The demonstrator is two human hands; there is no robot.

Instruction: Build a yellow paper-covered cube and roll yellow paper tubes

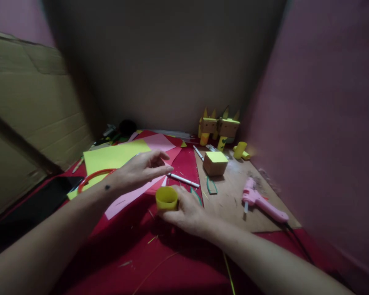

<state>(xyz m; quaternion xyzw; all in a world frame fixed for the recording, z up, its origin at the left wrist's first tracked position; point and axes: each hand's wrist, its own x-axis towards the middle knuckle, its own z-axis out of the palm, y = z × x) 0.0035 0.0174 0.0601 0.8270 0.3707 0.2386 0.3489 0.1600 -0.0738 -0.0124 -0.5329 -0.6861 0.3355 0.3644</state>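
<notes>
A short yellow paper tube (166,199) is gripped in my right hand (187,211), its open end facing up. My left hand (144,166) is up and to the left of it, with thumb and fingers apart and nothing seen between them. Close to the left thumb lies a white marker (184,180) on the red cloth. Beneath and behind my left hand are sheets of yellow paper (110,153) and pink paper (123,203). A green paper leaf shape (196,196) lies partly hidden beyond my right hand.
A cardboard board (227,205) on the right carries a pink glue gun (255,198), a yellow-topped box (215,164), another green leaf shape (211,185) and yellow tubes (240,150). Two box figures (229,127) stand behind. A dark flat object (33,209) lies left, near an orange ring (87,180).
</notes>
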